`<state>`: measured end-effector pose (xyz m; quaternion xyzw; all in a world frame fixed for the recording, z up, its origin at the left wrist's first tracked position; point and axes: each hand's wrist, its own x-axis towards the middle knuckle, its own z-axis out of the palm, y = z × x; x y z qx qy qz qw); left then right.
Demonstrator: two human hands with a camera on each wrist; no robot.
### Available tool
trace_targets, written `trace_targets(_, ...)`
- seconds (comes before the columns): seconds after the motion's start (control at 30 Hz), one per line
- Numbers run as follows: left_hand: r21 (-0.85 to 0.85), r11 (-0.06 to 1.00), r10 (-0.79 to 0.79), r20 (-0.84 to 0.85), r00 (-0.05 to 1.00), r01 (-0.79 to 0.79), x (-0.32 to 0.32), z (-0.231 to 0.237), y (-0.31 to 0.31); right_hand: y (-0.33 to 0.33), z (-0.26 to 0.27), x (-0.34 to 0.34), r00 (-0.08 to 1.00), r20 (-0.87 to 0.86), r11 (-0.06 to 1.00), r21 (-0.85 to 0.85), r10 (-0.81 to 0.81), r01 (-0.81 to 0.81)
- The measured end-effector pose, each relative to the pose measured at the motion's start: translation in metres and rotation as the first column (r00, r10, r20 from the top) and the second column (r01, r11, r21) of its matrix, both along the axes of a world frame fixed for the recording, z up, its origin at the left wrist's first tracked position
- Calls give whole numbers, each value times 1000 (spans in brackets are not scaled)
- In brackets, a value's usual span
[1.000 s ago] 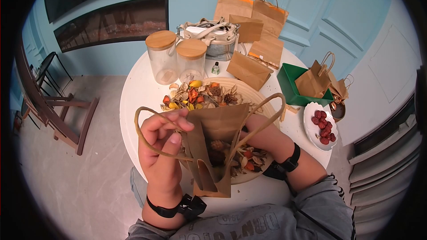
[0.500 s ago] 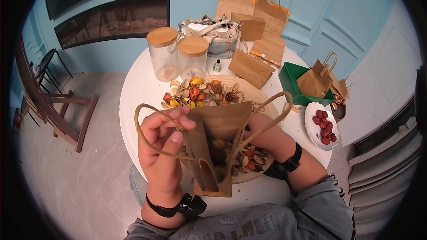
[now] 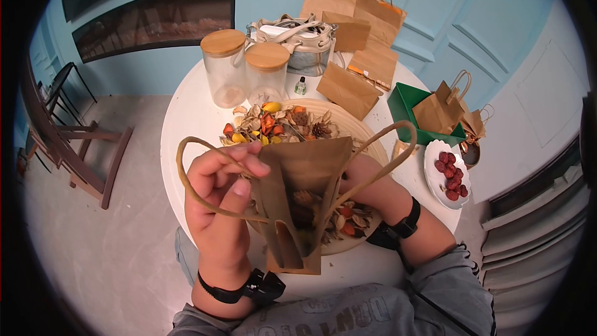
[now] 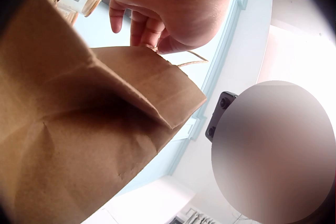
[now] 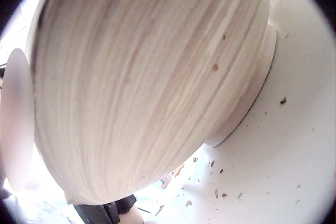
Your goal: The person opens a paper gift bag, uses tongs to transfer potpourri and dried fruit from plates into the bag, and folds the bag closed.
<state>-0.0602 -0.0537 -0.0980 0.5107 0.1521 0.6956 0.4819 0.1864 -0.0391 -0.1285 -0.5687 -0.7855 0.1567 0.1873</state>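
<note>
At the near side of the bowl (image 3: 364,132), the paper bag (image 3: 311,165) was pinched by the left hand (image 3: 216,196); for the right hand (image 3: 365,180), the grip could not be told. If this pinch were loosened, the bag might be tipped.

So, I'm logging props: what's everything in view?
Table: 1, white, centre
Bowl: 1, pale, on table
Paper bag: 1, brown, bowl's near side
Petals and cones: many, brown, orange, yellow, in bowl
Lidded jars: 2, clear, table's back left
Handbag: 1, beige and grey, back
Bottle: 1, green, beside jars
Other paper bags: several, brown, back and right
Box: 1, green, right
Dish: 1, white, right edge
Fruits: several, red, in dish
Vessel: 1, brown, behind dish
Wooden frame: 1, brown, left floor
Wall panels: 2, dark, upper left
Shirt: 1, grey, bottom
Wrist straps: 2, black, wrists
Left hand: 1, pinching paper bag's edge
Right hand: 1, behind paper bag, fingers hidden
</note>
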Motion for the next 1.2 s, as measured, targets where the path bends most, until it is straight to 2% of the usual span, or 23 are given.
trace_targets(0.67, -16, 1000, -7, -4, 1000, 7, -2, 1, 0, 0, 2, -1, 999, -22, 1000, -1, 31, -31)
trace_targets(0.8, 7, 1000, -7, -6, 1000, 7, -1, 0, 2, -1, 5, -1, 1000, 24, 1000, -27, 12, -11)
trace_targets(0.97, -7, 1000, 11, -2, 1000, -11, 0, 1, 1, 1, 3, -1, 999, -1, 999, 10, 51, -51)
trace_targets(1.2, 8, 1000, 19, -5, 1000, -19, -1, 0, 3, 8, -7, 2, 995, -87, 998, -37, 45, -49)
